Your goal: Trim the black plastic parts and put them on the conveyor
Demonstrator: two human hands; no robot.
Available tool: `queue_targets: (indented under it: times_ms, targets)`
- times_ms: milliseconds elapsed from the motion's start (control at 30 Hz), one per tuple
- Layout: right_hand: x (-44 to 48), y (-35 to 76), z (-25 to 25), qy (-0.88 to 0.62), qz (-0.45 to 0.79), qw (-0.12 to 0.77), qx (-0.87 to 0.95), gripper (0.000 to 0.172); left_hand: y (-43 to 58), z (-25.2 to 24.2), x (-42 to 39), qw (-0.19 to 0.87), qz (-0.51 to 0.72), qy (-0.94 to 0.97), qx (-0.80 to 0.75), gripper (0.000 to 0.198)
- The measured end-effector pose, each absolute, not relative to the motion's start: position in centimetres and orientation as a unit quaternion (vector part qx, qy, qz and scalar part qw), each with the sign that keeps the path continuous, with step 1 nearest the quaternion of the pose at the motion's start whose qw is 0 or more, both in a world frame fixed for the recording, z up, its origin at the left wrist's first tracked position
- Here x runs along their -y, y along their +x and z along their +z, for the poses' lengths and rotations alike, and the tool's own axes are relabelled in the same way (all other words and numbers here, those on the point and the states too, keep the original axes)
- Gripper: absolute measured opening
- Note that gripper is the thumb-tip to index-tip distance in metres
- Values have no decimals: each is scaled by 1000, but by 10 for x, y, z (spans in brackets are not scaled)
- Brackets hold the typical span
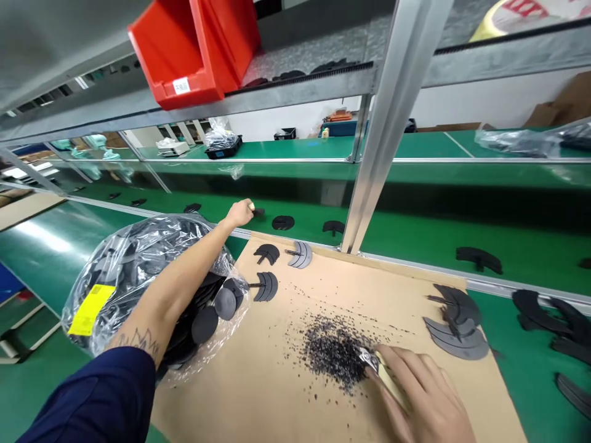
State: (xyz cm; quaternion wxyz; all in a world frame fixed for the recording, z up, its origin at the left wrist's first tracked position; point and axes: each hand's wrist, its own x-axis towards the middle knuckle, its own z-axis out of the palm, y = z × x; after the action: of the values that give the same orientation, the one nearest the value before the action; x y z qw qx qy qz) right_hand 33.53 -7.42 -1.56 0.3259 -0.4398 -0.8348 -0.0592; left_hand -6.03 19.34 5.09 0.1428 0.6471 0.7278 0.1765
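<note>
A: Right hand?
B: Right hand [425, 391] is wrapped around pale-handled cutting nippers [368, 359]; their metal head sits over the pile of black clippings [327, 347] on the cardboard sheet [258, 363].
A: Left hand?
B: Left hand [239, 213] reaches past the sheet's far edge, over the green surface [434, 227], fingers drawn narrow. A small dark part [259, 213] shows at the fingertips; can't tell whether it's gripped or just beside them.
A: Other pieces?
B: Three crescent-shaped parts [265, 287] near the sheet's far left corner, overlapping fan-shaped parts [462, 341] at its right edge. More inside the clear plastic bag [76, 289], left forearm [184, 271] crossing it.
</note>
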Motion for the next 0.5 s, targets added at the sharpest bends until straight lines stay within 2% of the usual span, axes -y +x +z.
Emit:
queue_targets:
  times_ms: [100, 233, 333, 500]
  targets:
    - [74, 330, -11, -408, -44, 359, 838, 21, -45, 81, -160, 205, 214, 685, -666, 14]
    - [76, 308, 5, -368, -17, 439, 820, 19, -12, 104, -81, 317, 210, 739, -556, 20]
    - [80, 282, 25, -367, 2, 480, 797, 30, 16, 103, -14, 435, 161, 817, -343, 20]
    - [86, 255, 41, -304, 174, 453, 820, 11, 23, 89, 44, 438, 136, 829, -320, 16]
